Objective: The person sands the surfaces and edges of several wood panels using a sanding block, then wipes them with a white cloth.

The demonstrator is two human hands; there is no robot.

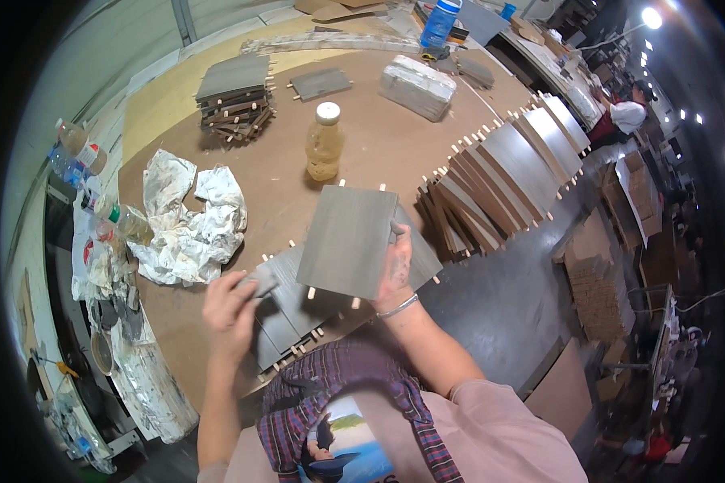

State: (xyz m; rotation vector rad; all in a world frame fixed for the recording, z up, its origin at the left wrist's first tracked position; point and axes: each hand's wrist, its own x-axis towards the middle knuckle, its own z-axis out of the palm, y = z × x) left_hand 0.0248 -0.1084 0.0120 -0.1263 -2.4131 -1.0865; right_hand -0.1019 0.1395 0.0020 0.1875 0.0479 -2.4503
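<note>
My right hand [398, 266] grips the right edge of a flat grey wooden panel [346, 239], thumb over its face, lifted and tilted toward me. Pale dowel pegs stick out of its top and bottom edges. To the left, my left hand [229, 310] is closed round a small grey pad [263, 281], apart from the held panel; its exact kind is unclear. Below lie more grey panels [285, 304] with dowels along the table's front edge. Another panel [420, 245] shows partly behind my right hand.
A long fanned row of dowelled panels [491, 177] runs along the table's right edge. Beyond my hands stand a bottle of yellowish liquid [325, 145], a panel stack [235, 92] and a whitish block [418, 87]. Crumpled white cloth [189, 217] lies left. A person [620, 113] works far right.
</note>
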